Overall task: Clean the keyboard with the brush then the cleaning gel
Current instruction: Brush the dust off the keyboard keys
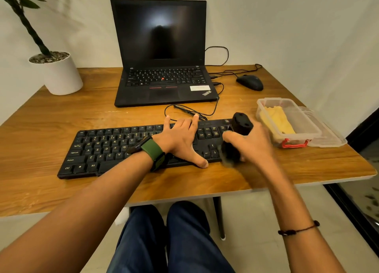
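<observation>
Hands [180,137] [252,147] near keyboard's [102,149] right edge

A wooden table [61,112] stands against a plain pale wall [287,26], on a light floor [256,221]. A white potted plant [59,74] sits at the table's far left corner.

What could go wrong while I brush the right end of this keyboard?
1. The brush in the right hand works at the keyboard's right end, near the front table edge; swept dust may fall onto your lap.
2. The open container of yellow cleaning gel sits just right of the brush; debris could land in it.
3. The left hand lies flat on the keys, so those stay unbrushed.
</observation>
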